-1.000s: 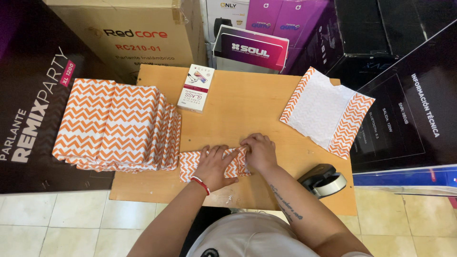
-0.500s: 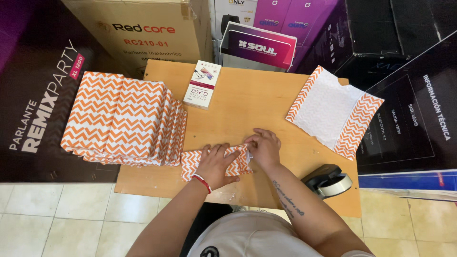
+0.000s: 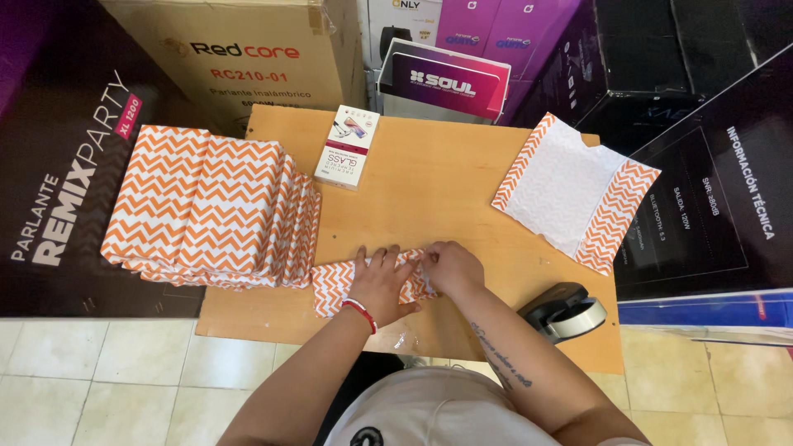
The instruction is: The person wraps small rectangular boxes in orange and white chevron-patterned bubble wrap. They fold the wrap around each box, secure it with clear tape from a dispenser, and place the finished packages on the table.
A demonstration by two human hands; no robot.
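A small parcel wrapped in orange-and-white zigzag paper (image 3: 334,285) lies near the front edge of a wooden table (image 3: 438,198). My left hand (image 3: 382,283) presses flat on top of it, fingers spread. My right hand (image 3: 450,266) pinches the parcel's right end with curled fingers. Most of the parcel is hidden under both hands.
A stack of zigzag padded envelopes (image 3: 206,206) fills the table's left side. One open envelope (image 3: 574,192) lies at the right. A small flat white box (image 3: 349,145) sits at the back, a tape dispenser (image 3: 566,312) at the front right. Large cartons (image 3: 248,49) surround the table.
Both hands stay on the parcel in nearly the same pose. Only the camera view has shifted slightly.
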